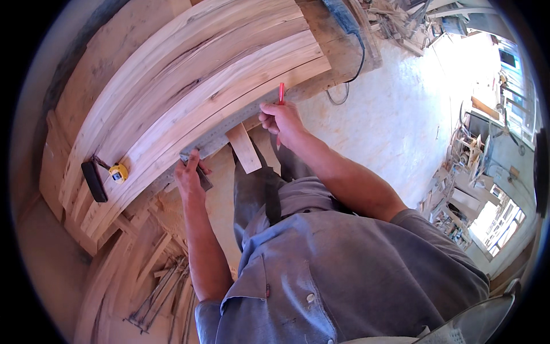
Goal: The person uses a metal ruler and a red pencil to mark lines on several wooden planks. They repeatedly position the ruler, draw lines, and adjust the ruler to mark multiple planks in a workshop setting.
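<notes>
Okay, left hand point(191, 176) grasps ruler point(226, 127) by boards point(189, 74); right hand point(286, 120), at left hand's 2 o'clock, grips red pencil point(281, 94); tape point(118, 173) at left hand's 9.

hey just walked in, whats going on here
A person stands at a stack of pale wooden boards laid side by side. The right hand holds a red pencil near the boards' near edge. The left hand is at the left end of what looks like a grey metal straightedge along that edge. A yellow tape measure and a dark block rest at the boards' left end, touched by neither hand.
</notes>
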Motion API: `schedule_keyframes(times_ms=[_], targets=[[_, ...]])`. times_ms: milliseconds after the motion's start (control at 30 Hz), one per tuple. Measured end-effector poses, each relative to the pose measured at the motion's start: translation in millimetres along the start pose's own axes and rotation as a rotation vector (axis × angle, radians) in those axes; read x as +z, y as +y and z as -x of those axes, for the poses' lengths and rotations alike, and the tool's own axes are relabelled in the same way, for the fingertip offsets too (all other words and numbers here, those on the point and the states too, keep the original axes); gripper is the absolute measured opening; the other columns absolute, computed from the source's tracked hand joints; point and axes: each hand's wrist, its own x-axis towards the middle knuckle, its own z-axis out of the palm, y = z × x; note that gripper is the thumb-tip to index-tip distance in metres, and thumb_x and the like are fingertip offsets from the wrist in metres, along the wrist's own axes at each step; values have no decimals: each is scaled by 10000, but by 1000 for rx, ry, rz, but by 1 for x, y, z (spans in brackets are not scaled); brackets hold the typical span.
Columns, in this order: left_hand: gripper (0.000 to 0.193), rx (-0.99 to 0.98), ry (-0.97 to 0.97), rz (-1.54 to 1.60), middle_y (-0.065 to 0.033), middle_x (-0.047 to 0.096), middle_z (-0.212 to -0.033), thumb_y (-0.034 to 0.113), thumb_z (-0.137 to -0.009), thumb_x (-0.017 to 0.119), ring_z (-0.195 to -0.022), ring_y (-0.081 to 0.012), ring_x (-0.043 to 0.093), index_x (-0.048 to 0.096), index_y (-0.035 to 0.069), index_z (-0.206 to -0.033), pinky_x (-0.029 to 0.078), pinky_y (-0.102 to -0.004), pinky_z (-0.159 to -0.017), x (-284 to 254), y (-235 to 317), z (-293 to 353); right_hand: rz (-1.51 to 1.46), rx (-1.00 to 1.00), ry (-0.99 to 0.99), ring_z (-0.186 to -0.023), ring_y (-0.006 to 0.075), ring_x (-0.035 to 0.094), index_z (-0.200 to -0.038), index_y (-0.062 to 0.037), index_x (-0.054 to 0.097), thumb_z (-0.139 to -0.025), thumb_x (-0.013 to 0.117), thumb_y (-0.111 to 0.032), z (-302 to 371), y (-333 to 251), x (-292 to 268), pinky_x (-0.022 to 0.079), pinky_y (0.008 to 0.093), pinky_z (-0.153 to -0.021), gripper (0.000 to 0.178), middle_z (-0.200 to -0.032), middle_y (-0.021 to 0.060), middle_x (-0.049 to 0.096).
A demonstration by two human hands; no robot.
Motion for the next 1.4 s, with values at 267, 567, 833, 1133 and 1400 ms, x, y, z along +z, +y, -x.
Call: schedule_keyframes(times_ms=[267, 567, 833, 1133, 1400], targets=[[266, -43, 20, 40, -44, 535, -610, 256, -919, 719, -520, -155, 519, 585, 38, -846, 490, -331, -526, -4, -4, -3, 56, -6, 29, -507, 119, 579, -859, -51, 627, -894, 720, -190, 3, -3, 9, 321, 227, -395, 170, -697, 66, 645], [305, -45, 32, -23, -51, 546, -610, 286, -915, 721, -528, -152, 526, 588, 30, -816, 485, -322, -526, -4, 1, -2, 29, -35, 33, -487, 123, 569, -840, -48, 626, -896, 718, -193, 1, 3, 9, 323, 230, -381, 180, -677, 70, 646], [291, -53, 0, -78, -57, 541, -647, 274, -924, 705, -557, -168, 530, 584, 20, -847, 488, -336, -538, 5, 3, -1, -71, -95, 123, -466, 126, 554, -795, -59, 627, -890, 720, -253, 0, 9, 10, 345, 234, -394, 235, -640, 56, 627], [288, -73, -28, 4, -56, 550, -613, 267, -925, 706, -493, -156, 514, 607, 19, -817, 472, -312, -486, 5, 3, -3, -9, -112, 128, -451, 125, 552, -783, -44, 631, -915, 694, -222, 1, 5, 16, 335, 235, -363, 230, -635, 65, 634], [306, -102, -13, -32, -58, 542, -596, 283, -915, 715, -461, -164, 515, 615, 13, -811, 472, -317, -448, 5, 7, -4, 34, -91, 116, -486, 122, 537, -796, -57, 628, -890, 721, -229, 0, 6, 13, 420, 249, -449, 217, -636, 48, 607]])
